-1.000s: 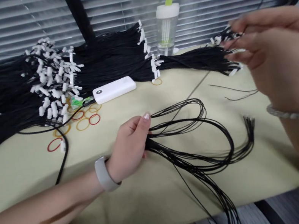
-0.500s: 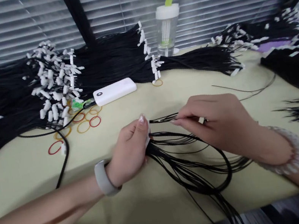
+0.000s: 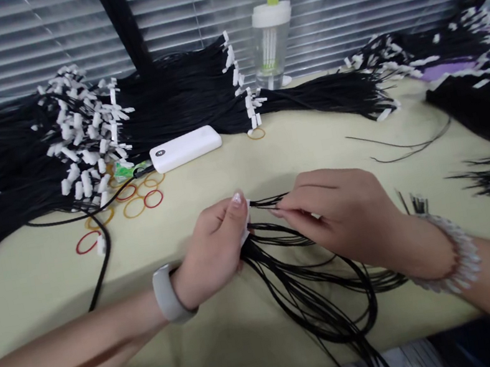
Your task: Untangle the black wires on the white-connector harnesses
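My left hand [image 3: 217,239], with a grey band at the wrist, is closed around white connectors [image 3: 244,229] at the end of a bundle of black wires [image 3: 301,287]. The thumb presses on top and most of the connectors are hidden in the fingers. Just right of it, my right hand [image 3: 341,217] pinches a few of the black wires between thumb and fingertips, close to the connector end. Other wires of the bundle loop below the right hand and hang over the table's front edge.
Piles of black wires with white connectors [image 3: 80,136] lie along the back left, more wires [image 3: 489,115] at right. A white power bank [image 3: 186,148], rubber bands [image 3: 135,206] and a clear bottle [image 3: 271,46] stand or lie behind. A black cable [image 3: 108,252] crosses the left.
My right hand has slid left along the pinched wires, closer to the left hand. Bare wire ends now show beside the right wrist. The left hand keeps its hold.
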